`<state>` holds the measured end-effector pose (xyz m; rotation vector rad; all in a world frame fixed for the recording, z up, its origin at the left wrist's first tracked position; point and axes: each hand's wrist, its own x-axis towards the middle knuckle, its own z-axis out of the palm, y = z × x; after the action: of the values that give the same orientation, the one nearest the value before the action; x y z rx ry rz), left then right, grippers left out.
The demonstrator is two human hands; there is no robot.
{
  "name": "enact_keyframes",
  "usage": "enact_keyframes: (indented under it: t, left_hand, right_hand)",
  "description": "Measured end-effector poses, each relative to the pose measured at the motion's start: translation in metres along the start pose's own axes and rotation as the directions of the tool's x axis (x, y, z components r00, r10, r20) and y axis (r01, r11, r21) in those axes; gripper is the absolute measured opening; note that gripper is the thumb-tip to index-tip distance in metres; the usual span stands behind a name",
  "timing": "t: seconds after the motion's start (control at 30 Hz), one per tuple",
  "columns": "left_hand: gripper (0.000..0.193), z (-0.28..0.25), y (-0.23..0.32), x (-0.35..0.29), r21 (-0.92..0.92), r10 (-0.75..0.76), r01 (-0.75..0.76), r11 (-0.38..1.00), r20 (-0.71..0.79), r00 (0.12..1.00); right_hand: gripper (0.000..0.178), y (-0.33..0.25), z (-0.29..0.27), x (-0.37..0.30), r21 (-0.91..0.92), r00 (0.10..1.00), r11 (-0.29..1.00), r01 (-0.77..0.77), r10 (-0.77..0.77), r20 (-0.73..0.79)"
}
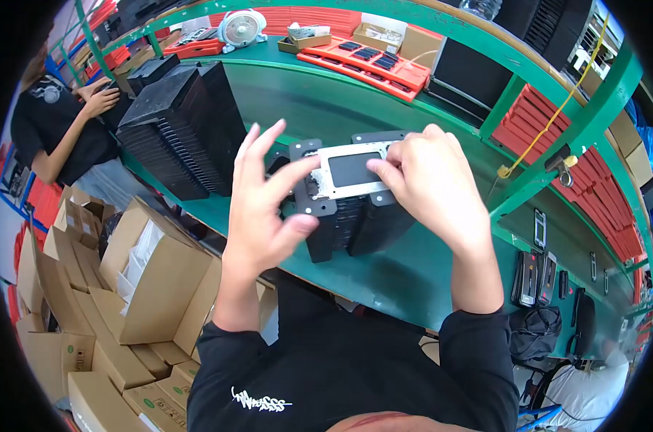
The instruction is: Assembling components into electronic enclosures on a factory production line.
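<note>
My right hand [434, 180] pinches the right end of a white rectangular frame [348, 191] with a dark panel [355, 171] inside it. The thumb lies along the frame's edge and the other fingers are curled, so what they cover is hidden. My left hand [258, 201] is open with its fingers spread, the index fingertip close to the frame's left end. Whether that fingertip touches it, I cannot tell. Under the frame is a black block-like holder with dark grey corner plates [318, 208], standing on the green bench [391, 266].
Stacked black trays [179, 133] stand to the left, beside a person [67, 129] at work. Open cardboard boxes [153, 288] crowd the lower left. A red tray [369, 65] with dark pieces and a fan [242, 30] sit at the back. Green shelf posts [586, 137] rise at right.
</note>
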<state>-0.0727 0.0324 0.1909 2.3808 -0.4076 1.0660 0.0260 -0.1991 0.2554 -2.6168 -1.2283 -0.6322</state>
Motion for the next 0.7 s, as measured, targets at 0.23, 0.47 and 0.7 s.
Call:
enact_keyframes:
  t: [0.23,0.47,0.7]
  left_hand:
    - [0.084,-0.002,0.019,0.009,-0.070,0.010,-0.012,0.998,-0.030,0.999]
    - [0.082,0.007,0.007,-0.125,-0.925,0.085,0.380,-0.026,0.377,0.922]
    - [0.051,0.111,0.035,-0.158,-0.626,0.090,0.767,-0.139,0.764,0.639]
  right_hand:
    - [0.018,0.060,-0.015,-0.056,0.488,0.963,0.872,-0.050,0.171,-0.207]
    - [0.025,0.123,0.068,-0.259,0.038,0.721,0.721,-0.692,0.687,0.089]
    - [0.023,0.072,0.126,-0.312,-0.207,0.776,0.758,-0.619,0.550,-0.309]
